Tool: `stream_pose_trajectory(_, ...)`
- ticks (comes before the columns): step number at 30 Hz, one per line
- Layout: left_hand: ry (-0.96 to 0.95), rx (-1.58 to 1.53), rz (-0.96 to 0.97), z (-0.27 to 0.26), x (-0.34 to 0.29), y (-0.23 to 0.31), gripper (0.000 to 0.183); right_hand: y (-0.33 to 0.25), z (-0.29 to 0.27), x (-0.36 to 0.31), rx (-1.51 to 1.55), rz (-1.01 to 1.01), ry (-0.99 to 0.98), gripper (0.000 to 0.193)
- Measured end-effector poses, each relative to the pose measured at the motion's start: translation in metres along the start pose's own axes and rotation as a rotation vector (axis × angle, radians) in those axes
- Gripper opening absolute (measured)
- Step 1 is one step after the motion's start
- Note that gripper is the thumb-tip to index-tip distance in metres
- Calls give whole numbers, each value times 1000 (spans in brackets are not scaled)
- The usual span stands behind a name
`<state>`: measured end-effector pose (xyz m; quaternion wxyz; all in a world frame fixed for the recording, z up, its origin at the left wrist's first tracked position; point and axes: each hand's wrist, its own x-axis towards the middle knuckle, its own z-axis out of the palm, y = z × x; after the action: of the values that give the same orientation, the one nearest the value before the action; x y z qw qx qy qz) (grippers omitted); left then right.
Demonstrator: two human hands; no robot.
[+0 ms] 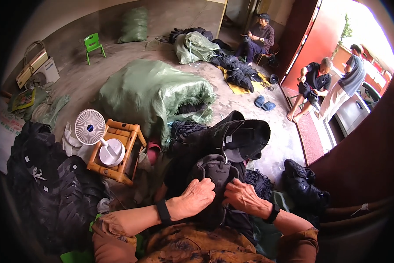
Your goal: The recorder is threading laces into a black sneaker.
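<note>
A black fabric bag lies across my lap, its dark grey padded panel facing up. My left hand is closed on the panel's left edge, fingers curled under. On the opposite edge my right hand pinches the fabric with bent fingers. What lies beneath the fingertips is hidden. Beyond the panel, a wide black opening of the same dark material stands up, with a small white tag inside; I cannot tell if it is part of this bag. Both wrists wear dark bands.
At left, a white fan stands on a bamboo stool, beside a heap of black bags. A big green sack bulges ahead. Dark bundles lie right. Blue slippers and several people are farther off, near the red door.
</note>
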<state>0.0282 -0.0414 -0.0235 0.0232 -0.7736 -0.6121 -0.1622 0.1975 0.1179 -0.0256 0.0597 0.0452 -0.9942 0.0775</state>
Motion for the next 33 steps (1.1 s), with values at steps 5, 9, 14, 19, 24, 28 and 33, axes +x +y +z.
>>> stream_pose_trajectory(5,48,-11,49,4,0,-2,7,6,-9,12,17,70,-127,27)
stream_pose_trajectory(9,103,54,74,2,0,1,6,15,-13,27,-4,155,-324,20)
stream_pose_trajectory(14,131,78,133,-1,2,3,8,13,-2,26,23,194,-454,11)
stream_pose_trajectory(19,166,88,105,5,3,5,8,0,2,24,92,518,-363,20)
stream_pose_trajectory(24,119,39,59,4,2,5,5,-2,-29,25,257,642,-323,24)
stream_pose_trajectory(28,37,4,10,-2,2,7,6,-5,-32,19,913,627,84,27)
stream_pose_trajectory(33,70,153,-96,-6,-9,21,5,-11,-3,21,502,311,220,11)
